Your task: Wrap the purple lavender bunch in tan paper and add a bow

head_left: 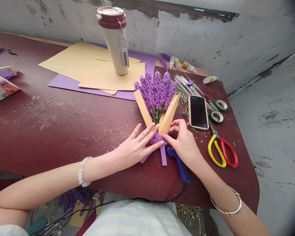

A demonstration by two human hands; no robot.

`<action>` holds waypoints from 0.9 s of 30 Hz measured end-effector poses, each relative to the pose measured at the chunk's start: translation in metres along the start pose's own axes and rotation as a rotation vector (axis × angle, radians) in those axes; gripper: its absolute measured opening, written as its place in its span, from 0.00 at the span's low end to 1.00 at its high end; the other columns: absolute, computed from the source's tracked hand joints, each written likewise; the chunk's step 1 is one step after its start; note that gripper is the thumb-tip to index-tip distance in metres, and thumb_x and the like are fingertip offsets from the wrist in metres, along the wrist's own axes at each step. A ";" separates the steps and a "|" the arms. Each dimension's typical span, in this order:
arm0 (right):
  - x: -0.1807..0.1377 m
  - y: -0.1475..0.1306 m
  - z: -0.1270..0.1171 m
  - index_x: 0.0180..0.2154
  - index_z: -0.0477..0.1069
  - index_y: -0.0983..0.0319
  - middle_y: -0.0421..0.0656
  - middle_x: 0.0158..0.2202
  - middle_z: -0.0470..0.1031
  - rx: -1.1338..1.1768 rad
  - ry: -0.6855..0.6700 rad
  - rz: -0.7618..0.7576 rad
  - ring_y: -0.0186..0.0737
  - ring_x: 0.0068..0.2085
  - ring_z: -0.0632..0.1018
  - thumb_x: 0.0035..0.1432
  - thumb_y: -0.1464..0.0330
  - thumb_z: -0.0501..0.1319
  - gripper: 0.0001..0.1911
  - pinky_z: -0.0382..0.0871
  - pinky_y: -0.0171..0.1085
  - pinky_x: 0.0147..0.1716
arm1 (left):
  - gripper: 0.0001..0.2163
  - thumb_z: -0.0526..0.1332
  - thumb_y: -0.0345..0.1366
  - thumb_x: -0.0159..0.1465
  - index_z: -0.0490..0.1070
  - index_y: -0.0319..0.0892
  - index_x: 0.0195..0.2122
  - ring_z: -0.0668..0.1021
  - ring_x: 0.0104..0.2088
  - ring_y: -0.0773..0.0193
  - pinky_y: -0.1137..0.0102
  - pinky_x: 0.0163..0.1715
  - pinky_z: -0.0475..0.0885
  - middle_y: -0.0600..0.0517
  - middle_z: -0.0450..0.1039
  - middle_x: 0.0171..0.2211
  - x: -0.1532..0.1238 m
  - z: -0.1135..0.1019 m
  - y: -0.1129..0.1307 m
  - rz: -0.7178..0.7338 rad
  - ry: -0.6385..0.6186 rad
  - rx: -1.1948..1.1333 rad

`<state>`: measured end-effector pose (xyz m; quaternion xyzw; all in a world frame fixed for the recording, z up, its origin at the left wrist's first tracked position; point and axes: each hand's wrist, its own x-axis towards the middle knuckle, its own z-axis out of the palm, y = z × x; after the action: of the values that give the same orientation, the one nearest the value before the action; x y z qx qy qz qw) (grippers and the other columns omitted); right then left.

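Observation:
A bouquet of purple artificial flowers [156, 91] lies on the table, its green stems wrapped in tan paper [170, 113]. Around the narrow part of the wrap sits a purple ribbon bow [164, 154] with its tails hanging toward me. My left hand [141, 141] rests over the wrap from the left, fingers stretched out and thumb near the bow. From the right, my right hand [183, 141] pinches the bow's right side between thumb and fingers. Just under my right hand lies a blue glue gun [180, 165], its nozzle beside the bow.
Right of the bouquet are a phone [198, 112], scissors [222, 150], green tape rolls [216, 116], wire stems [184, 83] and small glue bottles [188, 66]. A coffee tumbler [114, 42] stands on tan sheets [64, 64] at the back. The glue gun's cord [179, 196] crosses the front edge.

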<state>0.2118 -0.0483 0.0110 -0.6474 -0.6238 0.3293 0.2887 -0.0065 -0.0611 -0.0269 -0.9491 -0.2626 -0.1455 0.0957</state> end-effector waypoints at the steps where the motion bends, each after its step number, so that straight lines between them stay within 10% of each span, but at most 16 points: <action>1: 0.000 0.000 0.000 0.40 0.58 0.56 0.41 0.32 0.78 0.003 0.004 -0.010 0.47 0.37 0.81 0.52 0.62 0.66 0.19 0.71 0.44 0.41 | 0.25 0.57 0.29 0.68 0.60 0.41 0.67 0.58 0.70 0.41 0.42 0.65 0.57 0.33 0.57 0.68 -0.002 -0.003 0.001 0.025 0.036 0.008; 9: -0.005 -0.004 -0.004 0.44 0.62 0.58 0.43 0.36 0.79 -0.006 0.032 -0.045 0.48 0.40 0.80 0.56 0.58 0.65 0.19 0.71 0.46 0.43 | 0.17 0.54 0.32 0.70 0.75 0.32 0.55 0.77 0.58 0.52 0.61 0.57 0.75 0.41 0.75 0.57 -0.012 -0.045 0.015 0.435 0.173 -0.031; 14: -0.017 -0.003 -0.017 0.46 0.65 0.59 0.46 0.40 0.80 -0.030 0.114 -0.056 0.49 0.45 0.79 0.63 0.55 0.59 0.16 0.68 0.48 0.48 | 0.13 0.55 0.33 0.70 0.80 0.40 0.45 0.82 0.44 0.60 0.68 0.41 0.81 0.47 0.83 0.45 -0.013 -0.056 0.019 0.440 0.279 -0.062; 20: -0.050 0.017 -0.024 0.42 0.67 0.58 0.46 0.39 0.75 -0.252 0.299 -0.063 0.48 0.41 0.77 0.66 0.55 0.57 0.13 0.69 0.47 0.44 | 0.06 0.57 0.28 0.69 0.73 0.38 0.42 0.77 0.25 0.66 0.71 0.26 0.73 0.51 0.79 0.27 -0.019 -0.065 0.012 -0.206 0.340 -0.296; 27: -0.089 0.035 0.012 0.62 0.53 0.67 0.62 0.54 0.63 -0.540 0.324 -0.254 0.63 0.55 0.66 0.60 0.46 0.60 0.41 0.66 0.61 0.50 | 0.11 0.56 0.44 0.70 0.66 0.42 0.45 0.79 0.26 0.64 0.70 0.23 0.75 0.47 0.79 0.40 0.021 -0.042 -0.052 -1.130 -0.112 -1.112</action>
<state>0.2232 -0.1397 -0.0180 -0.6617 -0.7100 0.0065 0.2410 -0.0254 -0.0183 0.0249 -0.5867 -0.5978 -0.2338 -0.4937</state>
